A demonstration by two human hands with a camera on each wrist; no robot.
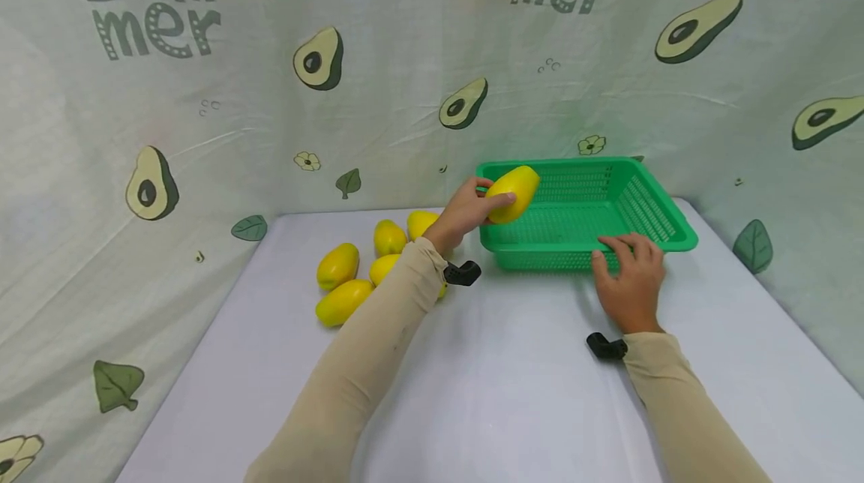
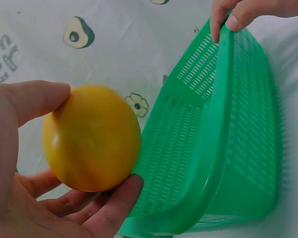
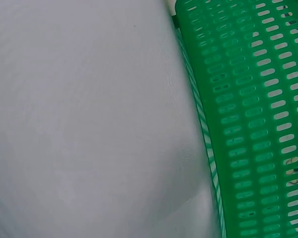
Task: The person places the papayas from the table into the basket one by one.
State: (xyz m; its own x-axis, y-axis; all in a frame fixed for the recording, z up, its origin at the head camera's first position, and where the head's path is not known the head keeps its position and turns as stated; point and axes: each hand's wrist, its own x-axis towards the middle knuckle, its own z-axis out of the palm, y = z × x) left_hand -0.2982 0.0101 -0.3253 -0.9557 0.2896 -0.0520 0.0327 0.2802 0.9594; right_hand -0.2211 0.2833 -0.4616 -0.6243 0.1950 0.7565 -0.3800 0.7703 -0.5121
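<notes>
My left hand (image 1: 466, 211) grips a yellow mango (image 1: 518, 192) over the left end of the green plastic basket (image 1: 540, 261). In the left wrist view, thumb and fingers lie around the mango (image 2: 92, 139), next to the basket's rim (image 2: 216, 139). With thumb and fingers, my right hand (image 1: 633, 284) pinches the basket's front rim; the left wrist view shows that hand (image 2: 260, 12) at the top. Only the basket's slotted wall (image 3: 238, 129) and white cloth appear in the right wrist view, the right hand being out of sight there.
Several more mangoes (image 1: 339, 267) lie in a group left of the basket, some partly hidden behind my left forearm. A white cloth (image 1: 513, 378) covers the table. Behind it hangs a curtain (image 1: 391, 33) printed with avocados and lettering.
</notes>
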